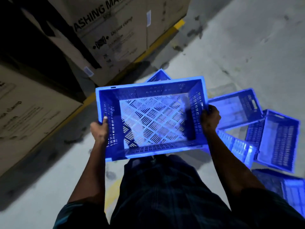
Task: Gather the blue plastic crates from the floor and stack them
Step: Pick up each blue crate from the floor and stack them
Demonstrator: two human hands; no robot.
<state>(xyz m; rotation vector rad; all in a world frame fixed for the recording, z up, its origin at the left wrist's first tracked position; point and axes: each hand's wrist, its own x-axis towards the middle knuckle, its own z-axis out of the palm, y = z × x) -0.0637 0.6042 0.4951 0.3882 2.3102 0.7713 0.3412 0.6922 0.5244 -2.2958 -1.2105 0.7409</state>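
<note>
Closest to the camera, the person's dark checked clothing (158, 192) fills the lower middle of the view, with both bare forearms reaching forward from it. The left hand (99, 129) grips the left rim of a blue plastic crate (151, 116), thumb hooked over the edge; the right hand (210, 118) is curled round the right rim. The held crate is upright, carried clear of the floor (239, 47) in front of the body, open side up. It holds nothing: the slotted bottom with its diagonal lattice shows bare, and the perforated walls are unobstructed.

To the right, more blue crates lie scattered on the concrete floor. One pale crate (237, 146) sits just beside the right forearm; another (280, 141) lies tilted farther right; a third (237, 108) lies tipped beyond the right hand, its handle slot showing. A further crate (293, 194) is cut off at the lower right edge. Their insides look empty, though blur hides detail. A corner of one more crate (159, 76) pokes out behind the held one.

Farther off on the left stand large cardboard boxes (115, 35), printed with partial lettering, beside a yellow floor line (178, 24).
</note>
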